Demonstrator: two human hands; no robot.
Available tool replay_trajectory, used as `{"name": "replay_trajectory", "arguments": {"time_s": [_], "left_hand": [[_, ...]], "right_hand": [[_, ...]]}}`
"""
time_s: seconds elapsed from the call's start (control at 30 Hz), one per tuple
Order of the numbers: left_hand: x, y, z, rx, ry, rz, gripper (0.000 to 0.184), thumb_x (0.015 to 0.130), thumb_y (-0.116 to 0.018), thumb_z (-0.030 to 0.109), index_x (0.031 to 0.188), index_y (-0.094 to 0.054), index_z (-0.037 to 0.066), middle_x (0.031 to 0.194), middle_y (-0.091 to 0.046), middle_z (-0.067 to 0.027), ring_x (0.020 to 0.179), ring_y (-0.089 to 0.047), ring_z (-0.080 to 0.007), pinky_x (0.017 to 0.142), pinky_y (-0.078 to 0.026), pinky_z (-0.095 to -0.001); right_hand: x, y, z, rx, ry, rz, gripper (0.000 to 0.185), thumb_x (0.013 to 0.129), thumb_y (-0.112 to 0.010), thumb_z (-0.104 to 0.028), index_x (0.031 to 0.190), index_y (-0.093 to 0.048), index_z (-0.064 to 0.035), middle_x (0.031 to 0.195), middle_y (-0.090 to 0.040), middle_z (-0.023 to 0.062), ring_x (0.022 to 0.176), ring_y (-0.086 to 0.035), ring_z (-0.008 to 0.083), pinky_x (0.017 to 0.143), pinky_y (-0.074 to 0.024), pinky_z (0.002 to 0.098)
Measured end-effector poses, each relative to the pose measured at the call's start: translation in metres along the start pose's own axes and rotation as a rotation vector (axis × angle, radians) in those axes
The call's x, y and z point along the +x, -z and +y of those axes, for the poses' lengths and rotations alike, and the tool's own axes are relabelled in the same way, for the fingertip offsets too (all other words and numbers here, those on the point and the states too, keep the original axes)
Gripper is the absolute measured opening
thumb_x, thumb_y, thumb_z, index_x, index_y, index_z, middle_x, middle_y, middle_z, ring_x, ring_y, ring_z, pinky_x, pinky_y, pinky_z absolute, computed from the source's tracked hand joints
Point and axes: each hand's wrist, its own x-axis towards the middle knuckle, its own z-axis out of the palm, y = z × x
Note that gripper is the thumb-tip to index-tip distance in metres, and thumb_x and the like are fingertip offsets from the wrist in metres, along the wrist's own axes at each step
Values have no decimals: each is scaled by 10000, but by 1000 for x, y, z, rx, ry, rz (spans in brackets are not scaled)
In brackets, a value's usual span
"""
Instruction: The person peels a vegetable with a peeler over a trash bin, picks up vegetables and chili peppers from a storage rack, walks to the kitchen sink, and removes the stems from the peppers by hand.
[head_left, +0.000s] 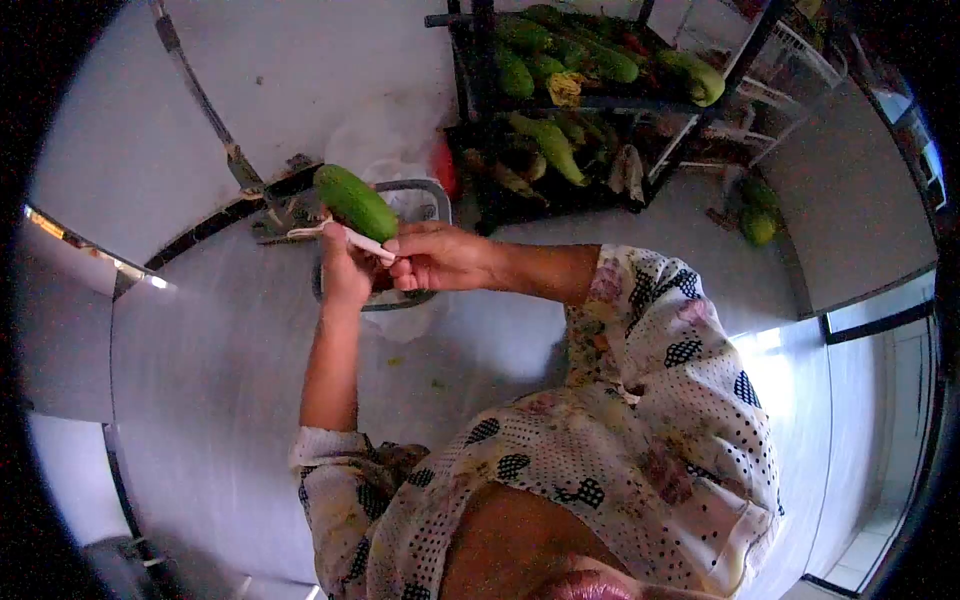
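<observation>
- In the head view, picture a clock face laid over it: the green vegetable (352,200) is up near ten o'clock, tipped over, right by the two hands
- The right hand (440,257) comes in from the three o'clock side and pinches one end of a pale stick (368,243) with its thumb and fingers
- The left hand (346,265) comes up from the eight o'clock side; its thumb is close by the stick, but its other fingers are hard to see, so I cannot tell how tight its grip is
- The vegetable looks round and smooth, so it could slip if the hand under it goes a bit loose
- If it drops, I think it could fall into the grey-rimmed bin (447,205) below, or bump on the floor (480,375)
- The stick runs very near the left thumb; I cannot see a sharp part, but if there is one, a quick jerk could nick that thumb
- The hands are so close that one could knock the other
- Little green bits (395,361) lie on the floor toward eight o'clock, and a foot could slide on them
- The black rack (600,104) at one o'clock is well apart, so a bump there seems unlikely
</observation>
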Motion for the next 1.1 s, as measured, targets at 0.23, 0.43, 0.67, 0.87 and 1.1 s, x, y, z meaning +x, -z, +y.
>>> {"name": "replay_trajectory", "arguments": {"time_s": [0.23,0.43,0.67,0.87,1.1], "left_hand": [[11,12,7,351,-416,-36,811,736,-522,702,1259,-389,96,1132,-520,-59,989,-534,-208,797,-475,-356],[-5,29,26,855,-415,26,1004,732,-589,637,1422,-144,60,1290,-423,-113,1151,-437,-236,988,-339,-350],[-18,24,48,737,-212,86,860,682,-768,245,1348,-264,40,1237,-440,-111,1114,-445,-187,953,-363,-321],[-8,36,34,544,-189,69,638,703,-730,153,1240,-407,36,1091,-517,-97,996,-508,-176,838,-436,-304],[-3,41,28,495,-84,190,537,739,-727,195,1191,-487,29,1051,-566,-95,895,-557,-139,698,-471,-290]], "right_hand": [[5,4,-1,44,34,-145,232,893,-563,-151,1061,-535,7,827,-539,24,690,-477,92,637,-436,257],[-3,-13,-12,-54,-10,-84,306,893,-553,-141,1160,-511,0,835,-547,29,704,-483,106,648,-443,277],[-9,8,-33,-130,53,-70,330,876,-559,-136,1181,-483,-34,925,-570,64,804,-562,167,729,-494,347],[10,31,-49,-240,98,64,261,859,-562,-128,1107,-505,-71,931,-598,48,754,-551,126,648,-448,277],[6,19,-49,-761,182,282,210,909,-536,-225,1067,-550,-87,858,-575,14,693,-480,99,616,-395,235]]}}
